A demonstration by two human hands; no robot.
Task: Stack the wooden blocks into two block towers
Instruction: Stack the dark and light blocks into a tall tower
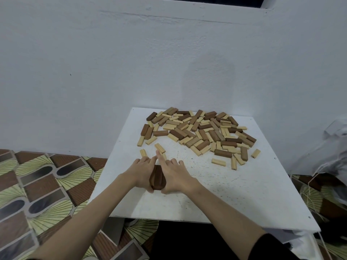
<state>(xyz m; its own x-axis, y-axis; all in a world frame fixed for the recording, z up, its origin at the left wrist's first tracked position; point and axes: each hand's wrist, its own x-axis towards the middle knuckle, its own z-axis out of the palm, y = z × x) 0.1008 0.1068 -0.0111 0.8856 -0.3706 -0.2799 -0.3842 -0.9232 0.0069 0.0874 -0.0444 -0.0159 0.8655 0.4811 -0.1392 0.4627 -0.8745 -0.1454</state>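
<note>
A few dark brown wooden blocks (157,177) lie side by side on the white board (216,194), near its front left. My left hand (143,170) presses against their left side and my right hand (174,175) against their right side, fingers stretched forward, thumbs at the near end. The hands cover most of the blocks. A large loose pile of light and dark wooden blocks (202,132) spreads over the far half of the board. A few light blocks (160,148) lie just beyond my fingertips.
The board sits low over a patterned floor (37,184) against a white wall (131,62). Pale cloth and strings (336,156) lie at the board's right edge. Stray light blocks (218,162) lie to the right of my hands.
</note>
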